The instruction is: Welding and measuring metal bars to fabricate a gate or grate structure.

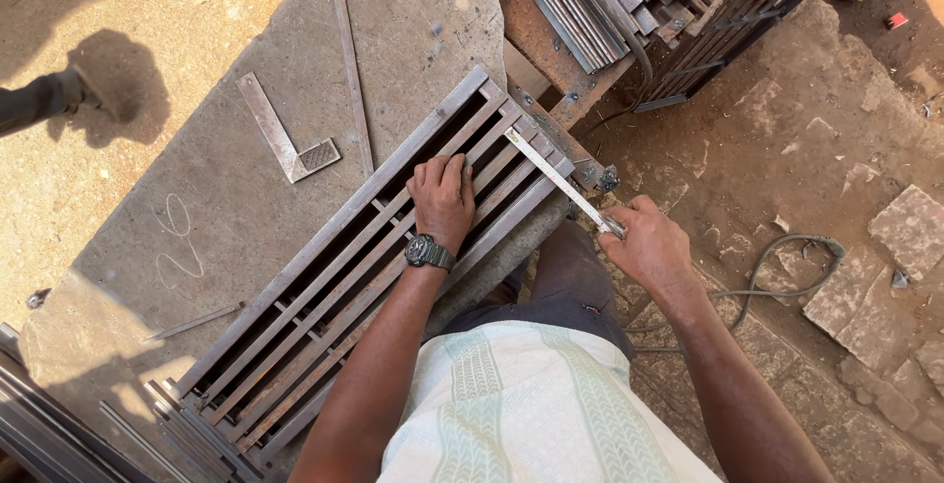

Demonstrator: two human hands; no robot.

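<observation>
On a stone bench (295, 70) in a dusty yard, my left hand (442, 198) presses flat, fingers spread, on a long metal grille (324, 286) lying slantwise across the slab. My right hand (649, 242) is clamped on the end of a tape measure (560, 183) drawn across the grille's upper end. A steel square (285, 134) lies apart on the bench; stacked metal bars (600, 1) sit beyond.

Harsh sunlight, hard shadows top left, sharp focus — edges perhaps slightly stretched
</observation>
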